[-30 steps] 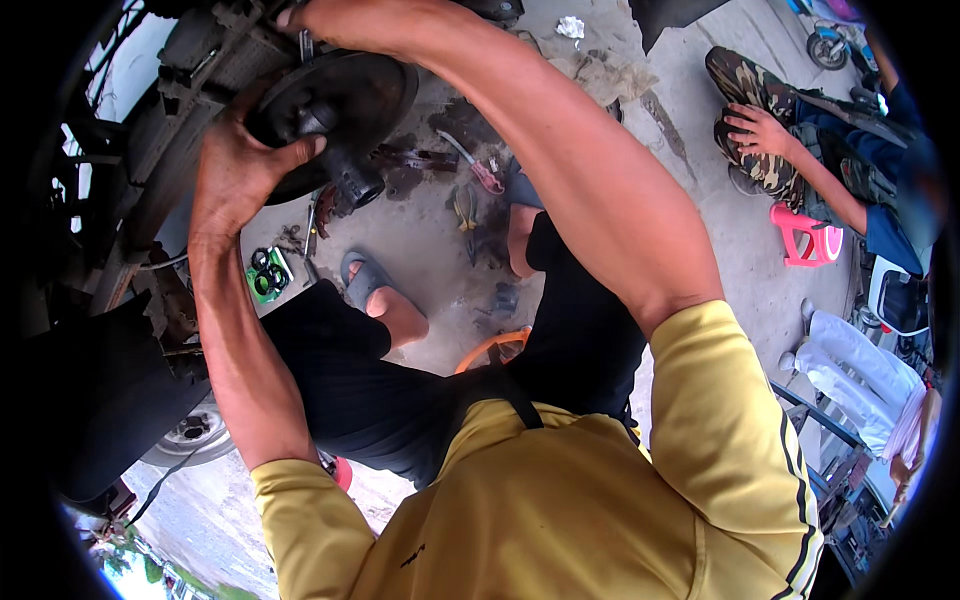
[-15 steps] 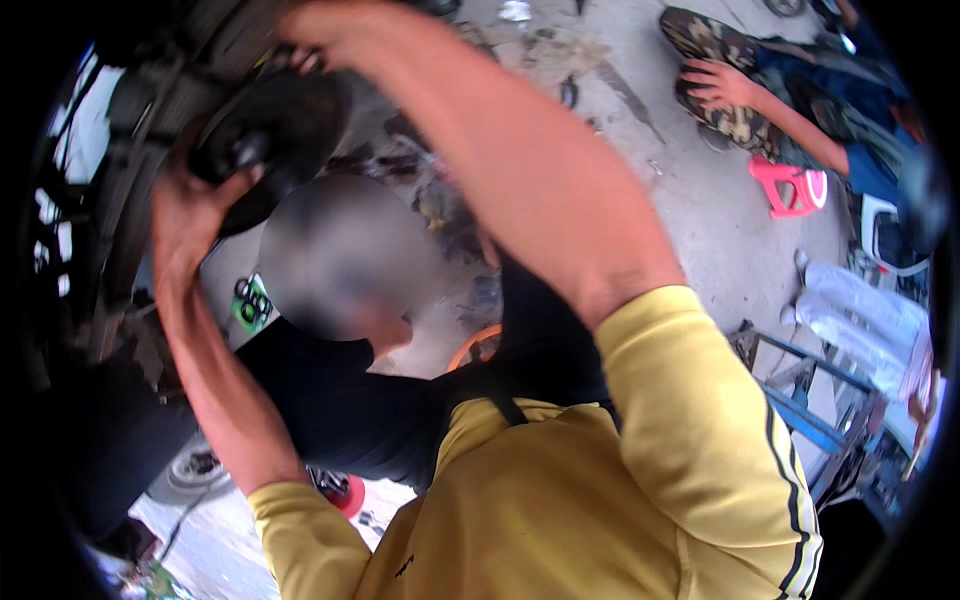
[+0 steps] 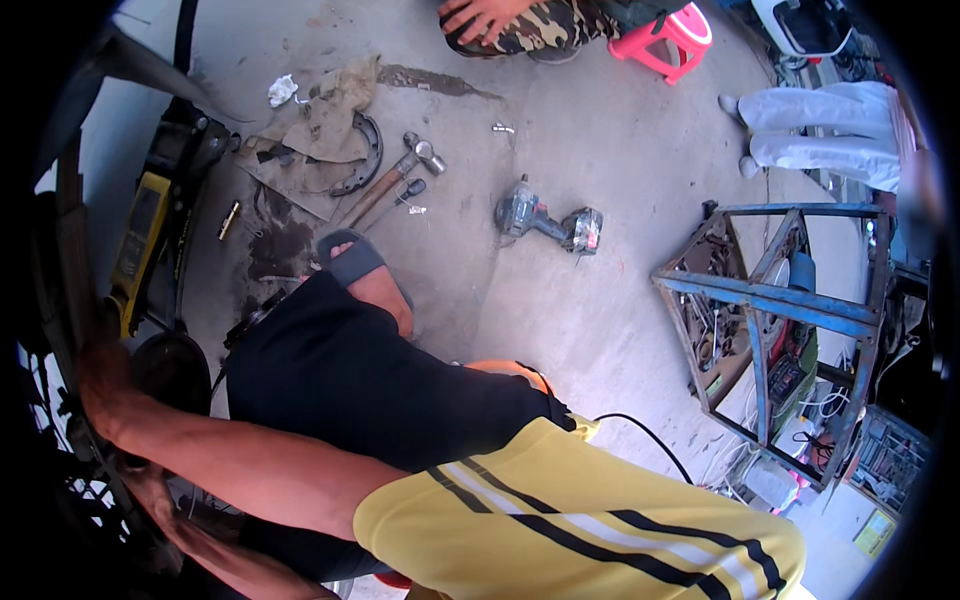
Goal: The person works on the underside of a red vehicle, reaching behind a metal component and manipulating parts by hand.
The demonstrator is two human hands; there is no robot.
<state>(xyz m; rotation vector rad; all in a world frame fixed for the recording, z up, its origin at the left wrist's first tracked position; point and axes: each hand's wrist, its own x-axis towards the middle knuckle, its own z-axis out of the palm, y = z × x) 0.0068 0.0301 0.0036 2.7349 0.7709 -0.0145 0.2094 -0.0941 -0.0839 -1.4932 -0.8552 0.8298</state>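
Note:
At the far left, my right hand (image 3: 105, 385) lies against dark machinery, beside a dark round drum-like part (image 3: 172, 370). Shadow hides its fingers. Just below it, my left hand (image 3: 145, 485) reaches into the same dark area under my right forearm, and its fingers are hidden too. Whether either hand grips the drum-like part cannot be told. A yellow and black jack (image 3: 145, 235) stands a little beyond my hands. My sandalled foot (image 3: 365, 275) rests on the concrete to their right.
On the floor lie a hammer (image 3: 395, 175), a curved brake shoe (image 3: 365, 155), a rag (image 3: 325, 120) and a cordless impact wrench (image 3: 545, 222). A blue metal frame (image 3: 770, 295) holding tools stands right. A pink stool (image 3: 665, 45) and two people, one in camouflage trousers (image 3: 540, 30), are farther off.
My view has swung right, bringing the hammer, impact wrench and jack into sight. Both hands, earlier at the drum-like part's edges higher up, now appear lower at the far left.

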